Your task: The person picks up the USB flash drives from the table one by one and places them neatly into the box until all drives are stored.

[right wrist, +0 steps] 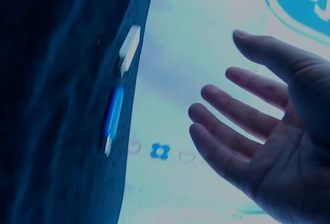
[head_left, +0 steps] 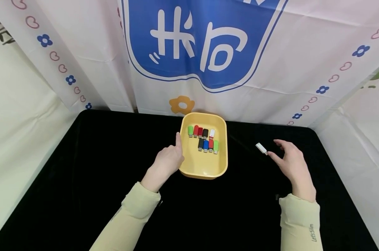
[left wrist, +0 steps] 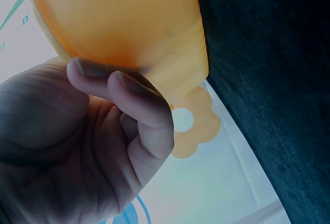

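Note:
My left hand (head_left: 167, 160) is at the left side of a yellow plastic tray (head_left: 194, 164) and holds its rim. In the left wrist view its curled fingers (left wrist: 147, 100) lie against the tray's outer wall; the thumb is mostly hidden. Several USB sticks (head_left: 205, 145) lie in two rows inside the tray, in green, red, black, blue and white. To the right, a white USB stick (head_left: 261, 149) is by the thumb of my right hand (head_left: 291, 165). The right wrist view has that hand with spread fingers holding nothing, and a blue USB stick (right wrist: 113, 113) lies near the white one.
A black cloth (head_left: 107, 167) covers the table under the tray. Behind it hangs a white curtain (head_left: 271, 94) with a blue emblem, flowers and hearts. Pale fabric walls (head_left: 23, 115) close off the left and right sides.

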### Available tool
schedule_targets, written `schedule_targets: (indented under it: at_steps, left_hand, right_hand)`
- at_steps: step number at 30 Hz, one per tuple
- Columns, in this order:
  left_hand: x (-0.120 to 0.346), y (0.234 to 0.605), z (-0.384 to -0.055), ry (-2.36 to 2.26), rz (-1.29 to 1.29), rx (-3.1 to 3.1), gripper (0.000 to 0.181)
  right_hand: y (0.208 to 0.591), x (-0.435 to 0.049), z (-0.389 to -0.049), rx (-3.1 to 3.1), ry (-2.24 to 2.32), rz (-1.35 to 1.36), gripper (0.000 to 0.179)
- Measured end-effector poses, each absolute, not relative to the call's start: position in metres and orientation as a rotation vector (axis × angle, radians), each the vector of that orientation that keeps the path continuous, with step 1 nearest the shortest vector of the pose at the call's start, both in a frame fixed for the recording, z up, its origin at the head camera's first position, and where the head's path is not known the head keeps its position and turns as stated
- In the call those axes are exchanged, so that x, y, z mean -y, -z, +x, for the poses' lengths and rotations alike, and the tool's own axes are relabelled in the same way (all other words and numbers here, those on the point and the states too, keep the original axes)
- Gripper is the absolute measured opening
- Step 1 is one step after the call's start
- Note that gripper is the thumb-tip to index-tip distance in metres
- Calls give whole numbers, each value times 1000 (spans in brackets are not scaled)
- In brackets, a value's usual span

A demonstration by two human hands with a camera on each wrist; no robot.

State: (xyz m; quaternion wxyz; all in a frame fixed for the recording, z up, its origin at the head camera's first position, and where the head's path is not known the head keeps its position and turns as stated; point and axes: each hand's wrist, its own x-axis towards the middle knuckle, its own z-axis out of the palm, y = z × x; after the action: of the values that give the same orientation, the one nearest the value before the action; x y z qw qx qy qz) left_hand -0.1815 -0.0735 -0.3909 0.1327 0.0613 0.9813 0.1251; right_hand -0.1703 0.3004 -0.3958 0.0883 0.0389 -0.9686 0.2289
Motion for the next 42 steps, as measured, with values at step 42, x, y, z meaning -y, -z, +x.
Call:
schedule_targets:
  at_steps: [42]
  left_hand:
    - [73,391,-180,-387,181,-2846,83]
  right_hand:
    - [421,-318,-181,3232,-515,141,24]
